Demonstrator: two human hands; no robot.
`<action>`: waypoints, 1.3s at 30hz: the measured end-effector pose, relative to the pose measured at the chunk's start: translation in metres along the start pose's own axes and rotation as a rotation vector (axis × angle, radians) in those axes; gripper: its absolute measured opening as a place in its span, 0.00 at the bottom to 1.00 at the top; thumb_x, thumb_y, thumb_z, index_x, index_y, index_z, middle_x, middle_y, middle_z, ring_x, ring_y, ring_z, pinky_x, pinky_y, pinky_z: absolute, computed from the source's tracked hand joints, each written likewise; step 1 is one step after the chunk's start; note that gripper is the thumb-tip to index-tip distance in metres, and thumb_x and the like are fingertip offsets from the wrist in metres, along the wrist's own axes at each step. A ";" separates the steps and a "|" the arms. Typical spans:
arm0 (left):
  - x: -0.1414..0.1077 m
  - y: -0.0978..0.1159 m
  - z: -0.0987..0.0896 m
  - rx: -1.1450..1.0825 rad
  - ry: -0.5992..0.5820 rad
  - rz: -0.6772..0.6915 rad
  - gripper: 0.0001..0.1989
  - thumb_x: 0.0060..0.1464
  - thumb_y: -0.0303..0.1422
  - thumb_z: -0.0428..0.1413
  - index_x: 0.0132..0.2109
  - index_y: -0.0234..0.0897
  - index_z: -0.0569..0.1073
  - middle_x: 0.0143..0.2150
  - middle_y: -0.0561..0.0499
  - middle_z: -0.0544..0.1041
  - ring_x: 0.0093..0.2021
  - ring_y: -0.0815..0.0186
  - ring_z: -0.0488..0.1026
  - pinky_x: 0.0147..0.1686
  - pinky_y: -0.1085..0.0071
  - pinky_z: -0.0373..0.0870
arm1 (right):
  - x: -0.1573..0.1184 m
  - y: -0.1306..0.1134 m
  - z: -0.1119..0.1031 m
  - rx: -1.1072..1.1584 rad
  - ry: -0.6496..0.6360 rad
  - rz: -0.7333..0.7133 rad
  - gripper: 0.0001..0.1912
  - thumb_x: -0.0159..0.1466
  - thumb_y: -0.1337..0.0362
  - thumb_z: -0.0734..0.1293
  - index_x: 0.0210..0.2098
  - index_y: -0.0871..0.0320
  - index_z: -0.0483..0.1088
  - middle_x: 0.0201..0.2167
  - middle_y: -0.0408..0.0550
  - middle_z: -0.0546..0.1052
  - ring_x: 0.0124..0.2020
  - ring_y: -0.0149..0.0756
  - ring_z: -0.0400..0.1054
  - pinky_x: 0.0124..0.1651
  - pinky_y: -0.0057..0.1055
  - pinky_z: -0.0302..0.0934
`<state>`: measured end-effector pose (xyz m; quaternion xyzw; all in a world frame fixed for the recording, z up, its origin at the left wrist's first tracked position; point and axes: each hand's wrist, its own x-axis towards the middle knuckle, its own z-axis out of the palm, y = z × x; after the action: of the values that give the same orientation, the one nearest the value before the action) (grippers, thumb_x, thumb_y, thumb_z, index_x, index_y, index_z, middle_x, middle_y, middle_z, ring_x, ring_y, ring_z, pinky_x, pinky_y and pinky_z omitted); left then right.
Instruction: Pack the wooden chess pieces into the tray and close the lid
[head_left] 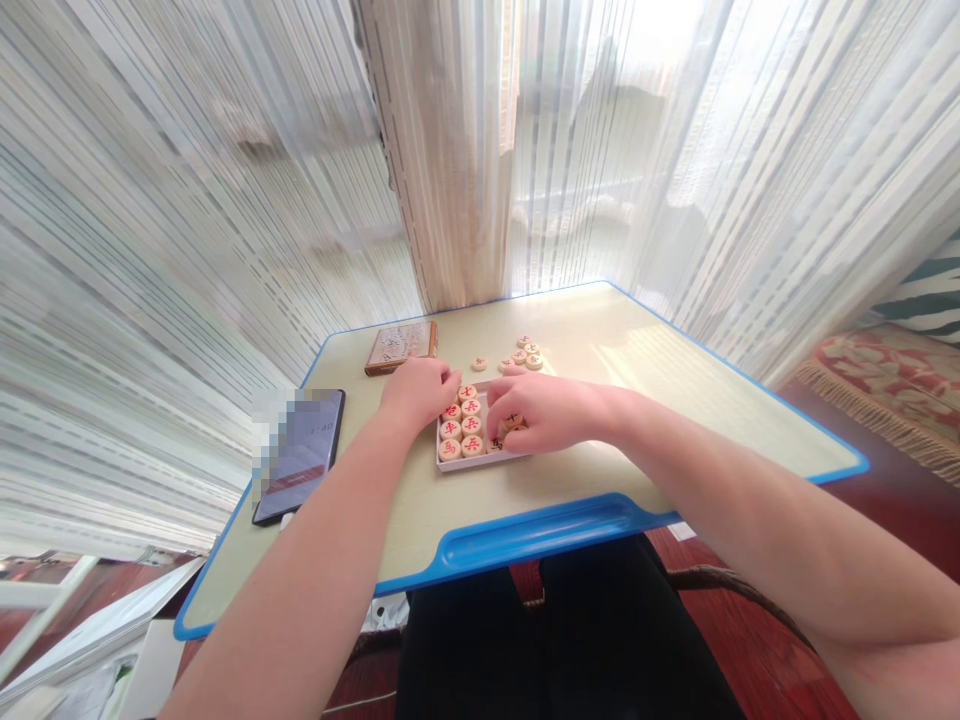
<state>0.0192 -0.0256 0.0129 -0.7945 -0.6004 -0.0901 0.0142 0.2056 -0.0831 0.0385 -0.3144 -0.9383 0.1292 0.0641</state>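
Note:
A shallow white box (466,463) holds round wooden xiangqi pieces. Two columns of pieces with red characters (471,426) fill its left side, and a piece with a black character (496,446) lies near the front. My left hand (421,388) is closed at the box's far left corner, its fingers curled against the edge. Over the right half of the box, my right hand (541,408) bends its fingers and thumb around a black-character xiangqi piece (513,420). That hand hides part of the box's right side.
Beyond the box are a single piece (479,364) and a cluster of several pieces (531,350). A brown patterned box lid (402,344) lies at the far left. A phone (304,455) rests on the left of the blue-edged table (720,410). Sheer curtains (465,180) hang behind.

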 end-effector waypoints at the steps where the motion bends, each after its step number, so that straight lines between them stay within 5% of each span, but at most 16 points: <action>1: 0.000 0.000 0.000 0.000 0.000 0.000 0.19 0.54 0.43 0.45 0.28 0.37 0.74 0.32 0.46 0.79 0.32 0.61 0.72 0.25 0.69 0.58 | 0.000 0.000 0.000 0.002 0.009 -0.003 0.10 0.54 0.70 0.63 0.28 0.55 0.76 0.34 0.45 0.73 0.34 0.34 0.62 0.53 0.40 0.50; 18: -0.001 0.001 -0.001 -0.006 -0.010 -0.003 0.20 0.54 0.43 0.44 0.29 0.38 0.75 0.32 0.45 0.78 0.33 0.60 0.72 0.27 0.69 0.61 | 0.001 0.001 0.001 0.062 0.052 0.007 0.10 0.54 0.72 0.63 0.28 0.56 0.76 0.31 0.46 0.73 0.35 0.34 0.64 0.50 0.34 0.56; 21: -0.001 0.001 0.000 0.000 -0.013 -0.006 0.20 0.54 0.43 0.44 0.29 0.38 0.75 0.32 0.45 0.78 0.32 0.60 0.72 0.27 0.69 0.61 | 0.003 0.008 -0.001 0.018 0.151 0.128 0.10 0.57 0.69 0.63 0.30 0.58 0.76 0.32 0.48 0.73 0.33 0.33 0.65 0.40 0.29 0.58; 25: -0.001 0.000 0.000 -0.003 -0.010 -0.001 0.20 0.54 0.44 0.44 0.30 0.38 0.75 0.32 0.45 0.78 0.33 0.60 0.72 0.27 0.69 0.61 | 0.003 0.031 -0.001 -0.336 0.324 0.452 0.13 0.61 0.66 0.60 0.35 0.59 0.76 0.36 0.54 0.75 0.39 0.42 0.65 0.38 0.33 0.56; 30: -0.003 0.000 -0.001 -0.004 -0.014 0.002 0.20 0.55 0.43 0.43 0.30 0.38 0.76 0.32 0.46 0.79 0.33 0.61 0.73 0.28 0.70 0.62 | 0.000 0.052 0.004 -0.443 0.209 0.713 0.14 0.63 0.65 0.58 0.37 0.62 0.74 0.39 0.60 0.74 0.41 0.47 0.67 0.39 0.37 0.58; 34: -0.003 0.001 -0.002 -0.008 -0.020 -0.001 0.21 0.54 0.43 0.43 0.30 0.38 0.76 0.32 0.45 0.79 0.33 0.60 0.73 0.28 0.69 0.63 | -0.001 0.056 0.010 -0.342 0.098 0.743 0.11 0.62 0.66 0.60 0.30 0.58 0.73 0.32 0.57 0.76 0.31 0.44 0.70 0.31 0.35 0.58; 39: -0.004 0.002 -0.004 -0.019 -0.026 -0.013 0.20 0.55 0.43 0.44 0.30 0.38 0.76 0.33 0.45 0.79 0.34 0.60 0.73 0.28 0.70 0.63 | -0.003 0.057 0.010 -0.320 0.149 0.748 0.11 0.62 0.64 0.59 0.33 0.58 0.72 0.36 0.58 0.76 0.35 0.46 0.71 0.29 0.35 0.58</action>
<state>0.0196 -0.0300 0.0163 -0.7919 -0.6046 -0.0857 -0.0019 0.2383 -0.0427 0.0122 -0.6480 -0.7605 -0.0271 0.0311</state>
